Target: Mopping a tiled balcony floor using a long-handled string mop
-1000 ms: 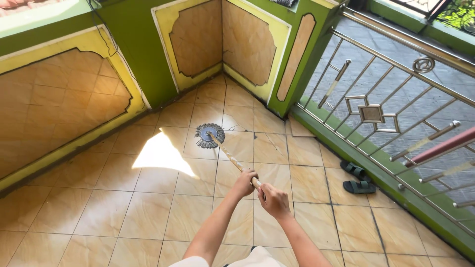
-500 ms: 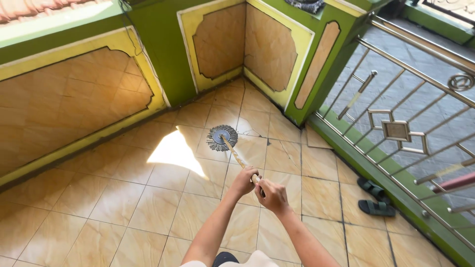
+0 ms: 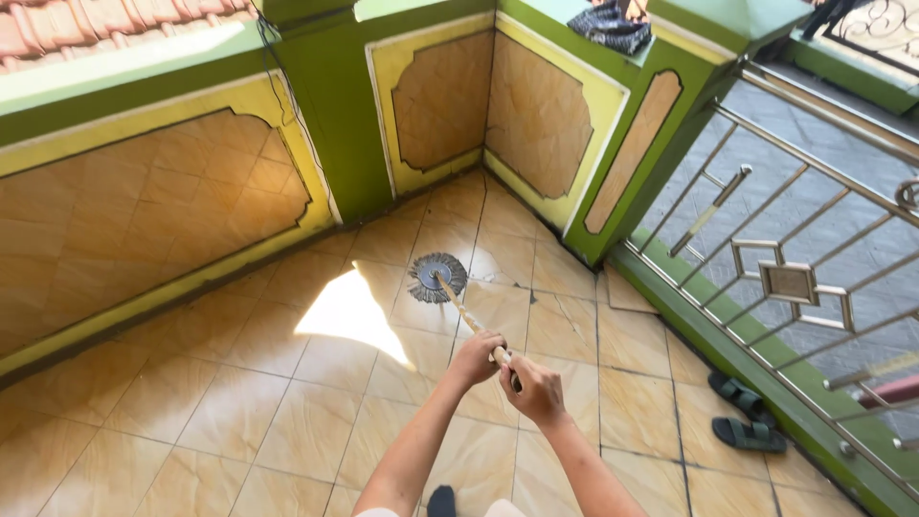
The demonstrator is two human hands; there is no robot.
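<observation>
Mop handle's end (image 3: 504,362) inside both fists; dark cloth (image 3: 607,26) – perhaps a rag – edge-cropped

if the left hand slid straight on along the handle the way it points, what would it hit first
Most likely the round grey mop head on the tiled floor. The left hand points up the mop handle, which looks bare between; depth is hard to judge.

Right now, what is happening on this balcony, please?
A person is mopping a tiled floor. The left hand and the right hand both grip the wooden mop handle, left ahead of right. The round grey mop head lies flat on the tan floor tiles near the green and yellow corner wall. A pair of dark sandals sits beside the metal railing.
</observation>
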